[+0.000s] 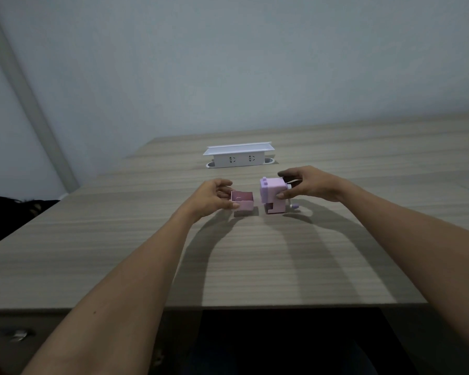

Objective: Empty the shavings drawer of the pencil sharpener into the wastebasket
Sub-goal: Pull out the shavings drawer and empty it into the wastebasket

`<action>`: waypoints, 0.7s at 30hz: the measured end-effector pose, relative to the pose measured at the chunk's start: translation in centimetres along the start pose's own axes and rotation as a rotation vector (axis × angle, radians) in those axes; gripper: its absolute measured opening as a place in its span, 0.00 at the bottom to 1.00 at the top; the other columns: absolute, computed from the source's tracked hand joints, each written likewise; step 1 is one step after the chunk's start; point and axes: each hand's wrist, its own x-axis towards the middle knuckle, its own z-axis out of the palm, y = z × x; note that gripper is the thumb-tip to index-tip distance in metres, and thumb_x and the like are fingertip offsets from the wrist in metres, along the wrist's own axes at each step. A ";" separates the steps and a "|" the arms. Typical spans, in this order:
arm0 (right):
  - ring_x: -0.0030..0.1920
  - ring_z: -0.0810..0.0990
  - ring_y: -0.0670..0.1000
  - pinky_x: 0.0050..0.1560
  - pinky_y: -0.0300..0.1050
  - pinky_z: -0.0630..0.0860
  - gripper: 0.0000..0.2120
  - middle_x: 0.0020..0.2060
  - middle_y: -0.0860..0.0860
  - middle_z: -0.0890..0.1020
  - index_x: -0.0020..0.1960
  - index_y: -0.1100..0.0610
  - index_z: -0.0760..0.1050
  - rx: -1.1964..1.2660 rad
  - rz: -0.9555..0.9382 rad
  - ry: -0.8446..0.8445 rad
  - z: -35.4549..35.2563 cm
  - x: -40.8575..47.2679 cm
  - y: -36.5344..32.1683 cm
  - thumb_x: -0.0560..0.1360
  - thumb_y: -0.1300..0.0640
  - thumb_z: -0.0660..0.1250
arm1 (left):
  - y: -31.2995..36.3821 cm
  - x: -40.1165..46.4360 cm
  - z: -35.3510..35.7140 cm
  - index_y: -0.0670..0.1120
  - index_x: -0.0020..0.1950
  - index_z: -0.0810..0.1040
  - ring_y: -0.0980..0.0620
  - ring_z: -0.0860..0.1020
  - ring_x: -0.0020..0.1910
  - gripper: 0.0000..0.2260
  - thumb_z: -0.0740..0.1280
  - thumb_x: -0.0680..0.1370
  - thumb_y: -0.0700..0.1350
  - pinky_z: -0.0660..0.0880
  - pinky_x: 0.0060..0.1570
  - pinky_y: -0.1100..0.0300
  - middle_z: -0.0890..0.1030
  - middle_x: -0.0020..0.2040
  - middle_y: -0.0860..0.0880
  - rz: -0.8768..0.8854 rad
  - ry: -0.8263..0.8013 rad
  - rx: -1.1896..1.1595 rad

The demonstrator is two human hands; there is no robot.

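On the wood-grain desk (255, 253), my left hand (211, 197) pinches the boxy pink plastic drawer (243, 203), apparently empty; my right hand (309, 185) grips the lilac plastic sharpener (272, 193).

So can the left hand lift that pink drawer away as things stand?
Probably yes: the left hand already grips the drawer, which sits clear of the sharpener held by the right hand.
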 end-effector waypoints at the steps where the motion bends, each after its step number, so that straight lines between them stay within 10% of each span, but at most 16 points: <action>1: 0.67 0.78 0.54 0.64 0.43 0.75 0.39 0.68 0.57 0.78 0.77 0.61 0.67 0.004 0.003 0.011 -0.1 -0.1 -0.3 0.70 0.62 0.79 | 0.2 -0.2 -0.3 0.36 0.75 0.68 0.43 0.80 0.61 0.36 0.78 0.70 0.32 0.79 0.57 0.58 0.80 0.63 0.41 0.004 0.007 0.008; 11: 0.65 0.77 0.46 0.54 0.27 0.74 0.38 0.67 0.49 0.78 0.74 0.58 0.72 -0.044 -0.149 0.123 -1.5 -2.1 -4.8 0.68 0.53 0.82 | 5.5 -2.2 -1.2 0.37 0.73 0.71 0.48 0.80 0.55 0.32 0.77 0.71 0.32 0.78 0.51 0.65 0.81 0.62 0.40 0.139 0.081 -0.015; 21: 0.59 0.85 0.46 0.63 0.42 0.77 0.23 0.56 0.48 0.88 0.63 0.54 0.83 0.016 -0.204 0.125 -3.0 -7.2 -7.5 0.70 0.53 0.80 | 12.5 -3.2 2.0 0.38 0.74 0.70 0.43 0.82 0.61 0.33 0.78 0.72 0.35 0.80 0.59 0.55 0.81 0.65 0.40 0.265 0.000 -0.053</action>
